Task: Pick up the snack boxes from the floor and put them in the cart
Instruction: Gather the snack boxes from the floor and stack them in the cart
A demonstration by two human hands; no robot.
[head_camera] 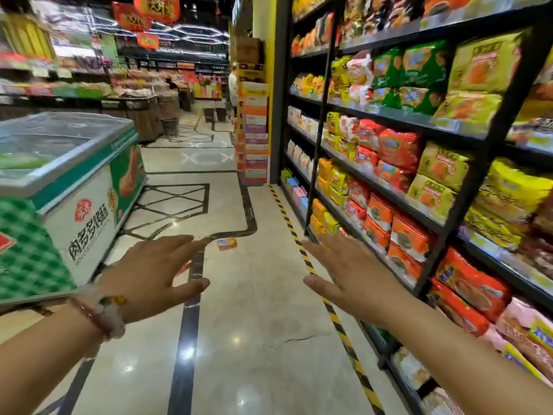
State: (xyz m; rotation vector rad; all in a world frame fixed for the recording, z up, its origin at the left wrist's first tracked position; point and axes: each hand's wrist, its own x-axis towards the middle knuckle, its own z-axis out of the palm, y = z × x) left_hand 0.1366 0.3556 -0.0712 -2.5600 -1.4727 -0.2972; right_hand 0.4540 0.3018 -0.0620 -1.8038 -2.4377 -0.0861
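An orange snack box [226, 244] lies flat on the shiny aisle floor, some way ahead of me. Part of a second reddish box [184, 268] peeks out from behind my left hand, lower on the floor. My left hand [149, 274] is stretched forward with fingers straight and spread, holding nothing. My right hand [350, 271] is held out the same way, empty, to the right of the orange box. Both hands are well above the floor and apart from the boxes. No cart is in view.
A chest freezer [68, 181] with a glass lid stands at the left. Dark shelving [443, 226] packed with noodle packs runs along the right, with yellow-black tape [302, 250] on the floor before it. A stack of cartons [254, 136] stands at the shelf's far end.
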